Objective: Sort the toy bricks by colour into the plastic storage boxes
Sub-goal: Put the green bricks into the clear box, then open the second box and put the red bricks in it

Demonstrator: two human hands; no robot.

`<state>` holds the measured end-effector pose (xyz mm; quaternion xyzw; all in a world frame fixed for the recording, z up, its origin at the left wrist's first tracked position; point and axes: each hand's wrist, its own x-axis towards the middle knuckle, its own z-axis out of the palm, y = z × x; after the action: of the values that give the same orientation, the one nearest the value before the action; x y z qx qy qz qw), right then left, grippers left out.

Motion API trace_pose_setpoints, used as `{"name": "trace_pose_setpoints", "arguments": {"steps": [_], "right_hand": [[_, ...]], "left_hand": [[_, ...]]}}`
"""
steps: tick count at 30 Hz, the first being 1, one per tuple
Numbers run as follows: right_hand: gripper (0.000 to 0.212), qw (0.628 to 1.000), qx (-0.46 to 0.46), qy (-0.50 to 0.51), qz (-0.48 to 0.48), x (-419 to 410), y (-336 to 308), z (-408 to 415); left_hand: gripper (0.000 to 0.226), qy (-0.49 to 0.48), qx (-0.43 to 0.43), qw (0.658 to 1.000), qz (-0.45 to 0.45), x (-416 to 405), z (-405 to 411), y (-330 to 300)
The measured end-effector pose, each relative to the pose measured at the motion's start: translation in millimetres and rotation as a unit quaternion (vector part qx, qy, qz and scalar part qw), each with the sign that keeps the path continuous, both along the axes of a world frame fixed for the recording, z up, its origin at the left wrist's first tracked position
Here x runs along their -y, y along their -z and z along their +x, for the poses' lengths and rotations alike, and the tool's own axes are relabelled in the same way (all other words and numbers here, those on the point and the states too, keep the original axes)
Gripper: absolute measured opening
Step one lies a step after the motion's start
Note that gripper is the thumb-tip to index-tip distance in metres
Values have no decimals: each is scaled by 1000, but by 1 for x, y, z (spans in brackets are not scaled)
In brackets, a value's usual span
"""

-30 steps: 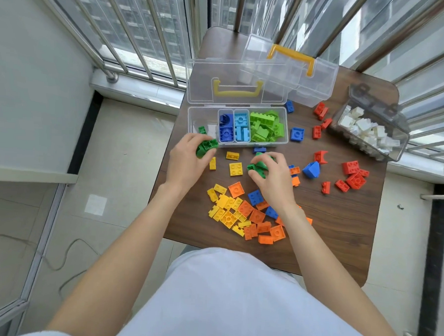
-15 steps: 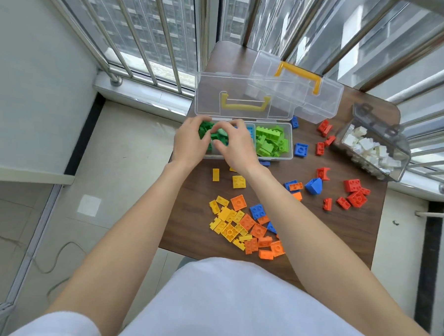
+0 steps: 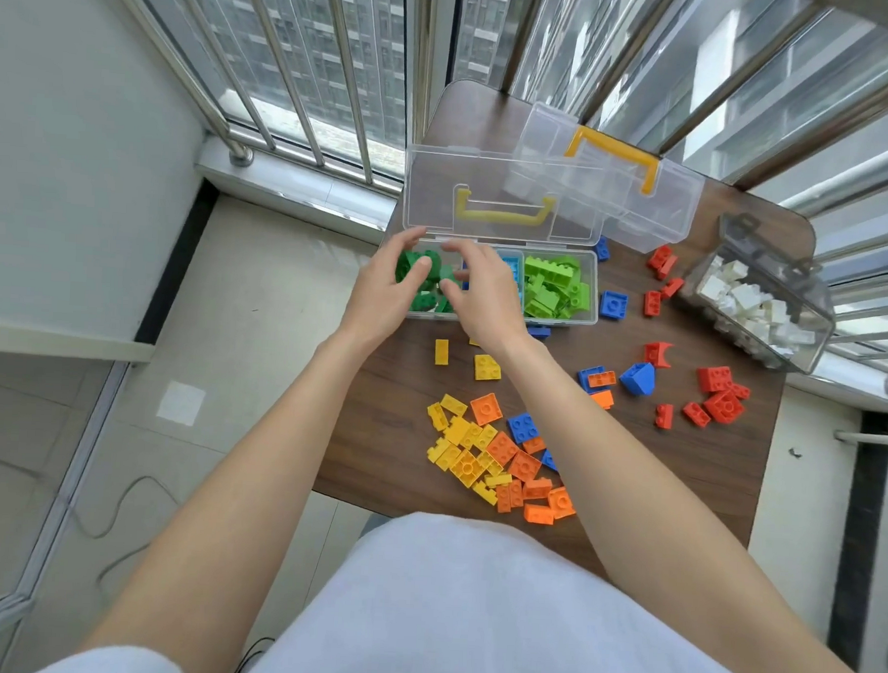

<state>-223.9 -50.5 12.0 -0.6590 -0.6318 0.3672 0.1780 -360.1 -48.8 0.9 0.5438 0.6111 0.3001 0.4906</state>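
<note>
The clear storage box point(image 3: 596, 295) stands open at the far left of the table, its lid point(image 3: 429, 191) upright. Both my hands hover over its leftmost compartment, which holds dark green bricks point(image 3: 417, 298). My left hand point(image 3: 382, 292) has its fingers spread above them, and my right hand point(image 3: 483, 292) reaches in beside it with loose fingers. Blue bricks point(image 3: 511, 264) fill the middle compartment, partly hidden by my right hand. Light green bricks point(image 3: 552, 285) fill the right one.
Yellow and orange bricks point(image 3: 482, 456) lie piled near the table's front edge point(image 3: 368, 466). Red bricks point(image 3: 719, 397) and loose blue ones point(image 3: 638, 378) are scattered at the right. A grey box of white bricks point(image 3: 757, 301) sits far right. A second clear box point(image 3: 611, 190) stands behind.
Both hands carried dark green bricks from the table up to the box's left compartment. Their fingers have now loosened over it, and green bricks lie in the compartment.
</note>
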Motion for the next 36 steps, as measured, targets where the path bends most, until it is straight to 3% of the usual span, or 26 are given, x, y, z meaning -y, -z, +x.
{"name": "trace_pose_setpoints", "arguments": {"steps": [5, 10, 14, 23, 27, 32, 36], "right_hand": [[37, 1000, 10, 9, 19, 7, 3, 11], [38, 1000, 9, -5, 27, 12, 2, 16], [34, 999, 2, -19, 47, 17, -9, 30], [25, 978, 92, 41, 180, -6, -37, 154], [36, 975, 169, 56, 130, -48, -24, 207], [73, 952, 304, -47, 17, -88, -3, 225], [60, 972, 234, 1, -33, -91, 15, 232]], "left_hand": [[36, 22, -44, 999, 17, -2, 3, 1], [36, 67, -166, 982, 64, 2, -2, 5], [28, 83, -282, 947, 130, 7, -7, 1], [31, 211, -280, 897, 270, -47, 87, -32], [44, 194, -319, 898, 231, -80, 133, -35], [56, 142, -405, 897, 107, -125, 144, -31], [60, 144, -418, 897, -5, -145, 143, -32]]}}
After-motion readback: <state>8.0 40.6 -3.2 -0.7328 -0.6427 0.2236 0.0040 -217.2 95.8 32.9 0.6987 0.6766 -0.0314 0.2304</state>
